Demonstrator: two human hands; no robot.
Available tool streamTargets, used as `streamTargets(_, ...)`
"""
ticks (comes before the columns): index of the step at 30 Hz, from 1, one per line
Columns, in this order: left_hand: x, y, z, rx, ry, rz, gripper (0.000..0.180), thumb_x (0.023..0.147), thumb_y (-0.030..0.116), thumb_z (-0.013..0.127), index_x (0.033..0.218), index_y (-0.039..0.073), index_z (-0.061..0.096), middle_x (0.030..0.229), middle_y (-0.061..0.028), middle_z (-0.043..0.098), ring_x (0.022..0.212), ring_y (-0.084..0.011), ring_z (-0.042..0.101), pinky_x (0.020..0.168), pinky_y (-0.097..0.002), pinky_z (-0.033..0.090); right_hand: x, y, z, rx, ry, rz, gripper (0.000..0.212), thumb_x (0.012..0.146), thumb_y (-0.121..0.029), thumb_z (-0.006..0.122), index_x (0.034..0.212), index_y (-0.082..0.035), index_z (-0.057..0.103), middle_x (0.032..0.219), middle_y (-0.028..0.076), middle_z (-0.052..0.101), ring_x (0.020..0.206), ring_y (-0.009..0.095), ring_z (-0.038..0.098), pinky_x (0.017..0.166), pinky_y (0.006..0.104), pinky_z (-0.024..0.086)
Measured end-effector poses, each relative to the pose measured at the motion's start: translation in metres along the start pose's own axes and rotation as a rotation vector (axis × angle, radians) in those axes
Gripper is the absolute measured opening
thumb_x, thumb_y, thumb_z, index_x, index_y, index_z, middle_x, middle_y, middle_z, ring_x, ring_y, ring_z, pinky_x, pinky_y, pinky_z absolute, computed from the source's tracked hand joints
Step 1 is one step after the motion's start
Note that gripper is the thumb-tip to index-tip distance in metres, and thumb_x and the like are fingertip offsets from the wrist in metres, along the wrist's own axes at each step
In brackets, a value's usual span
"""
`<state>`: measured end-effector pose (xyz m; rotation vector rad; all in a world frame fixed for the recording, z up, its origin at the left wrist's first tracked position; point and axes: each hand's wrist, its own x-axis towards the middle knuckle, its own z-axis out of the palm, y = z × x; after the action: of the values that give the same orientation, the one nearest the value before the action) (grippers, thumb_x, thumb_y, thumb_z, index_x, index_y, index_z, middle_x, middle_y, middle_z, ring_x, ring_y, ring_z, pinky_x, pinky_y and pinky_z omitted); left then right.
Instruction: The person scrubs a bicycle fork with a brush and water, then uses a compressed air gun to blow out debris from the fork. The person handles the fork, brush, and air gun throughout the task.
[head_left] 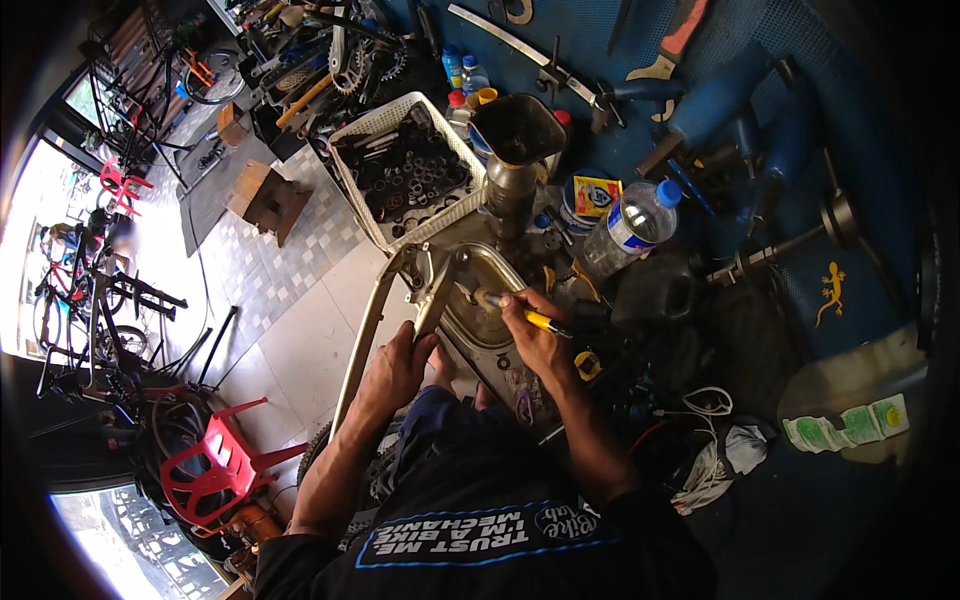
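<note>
Frame gripped left, yellow tool pinched right, little spare room

Nearest to me, a bare leg or foot point(440, 368) shows below the left hand point(402, 362). Its fingers are wrapped round one tube of the silver frame point(370, 322), which leans beside the desk point(490, 366) at its left edge. I judge that a slack hold could let it slip toward that leg.

My right hand point(536, 330) has its fingers clasped on a yellow-handled tool point(540, 321), tip over the oval metal tray point(478, 320); contact I cannot confirm. Hard pressing might skid the tool off or tip the tray.

For room, a yellow tape measure point(588, 365) crowds the right wrist, while floor point(300, 345) lies open to the left. Farther off, a metal canister point(512, 195) and plastic bottle point(632, 225) hem in the tray; a wide swing could topple either. The white basket point(445, 210) bounds the far left.
</note>
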<state>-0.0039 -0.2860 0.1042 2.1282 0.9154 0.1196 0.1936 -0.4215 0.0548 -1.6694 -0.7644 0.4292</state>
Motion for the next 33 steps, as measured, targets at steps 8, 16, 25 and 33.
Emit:
streamTargets(8, -0.002, 0.0, 0.004, 0.054, -0.041, -0.05, 0.033, 0.107, 0.032, 0.058, 0.105, -0.001, 0.053, 0.086, -0.0351, 0.066, 0.087, -0.0574, 0.064, 0.069, -0.0608, 0.048, 0.003, -0.005, 0.005, -0.168, -0.002, -0.111, 0.025, 0.102, -0.025, 0.066, 0.089, -0.004, 0.063, 0.071, 0.012, 0.065, 0.064, 0.028, 0.068, 0.059, 0.0357, 0.051)
streamTargets(16, -0.001, 0.01, -0.002, -0.005, -0.056, -0.068, 0.033, 0.107, 0.029, 0.058, 0.109, -0.003, 0.057, 0.088, -0.0341, 0.068, 0.09, -0.055, 0.066, 0.071, -0.0567, 0.05, 0.011, -0.019, 0.005, -0.205, -0.009, -0.174, 0.02, 0.096, -0.017, 0.072, 0.084, -0.004, 0.062, 0.07, 0.017, 0.064, 0.065, 0.035, 0.067, 0.057, 0.0394, 0.051)
streamTargets(25, 0.001, 0.002, -0.003, -0.085, -0.041, -0.067, 0.036, 0.107, 0.032, 0.06, 0.104, -0.003, 0.055, 0.087, -0.0333, 0.066, 0.087, -0.0556, 0.064, 0.068, -0.0564, 0.049, 0.019, -0.02, 0.0, -0.119, -0.049, -0.3, 0.015, 0.094, -0.016, 0.075, 0.092, -0.001, 0.071, 0.082, 0.015, 0.072, 0.073, 0.03, 0.072, 0.064, 0.0367, 0.056)
streamTargets(33, -0.001, 0.0, -0.002, -0.033, -0.071, -0.07, 0.035, 0.106, 0.031, 0.06, 0.1, -0.003, 0.053, 0.084, -0.0335, 0.063, 0.085, -0.0555, 0.064, 0.068, -0.0553, 0.047, 0.02, -0.016, -0.01, -0.189, -0.107, -0.248, 0.012, 0.092, -0.012, 0.076, 0.094, -0.001, 0.072, 0.081, 0.015, 0.072, 0.071, 0.027, 0.072, 0.063, 0.0357, 0.056)
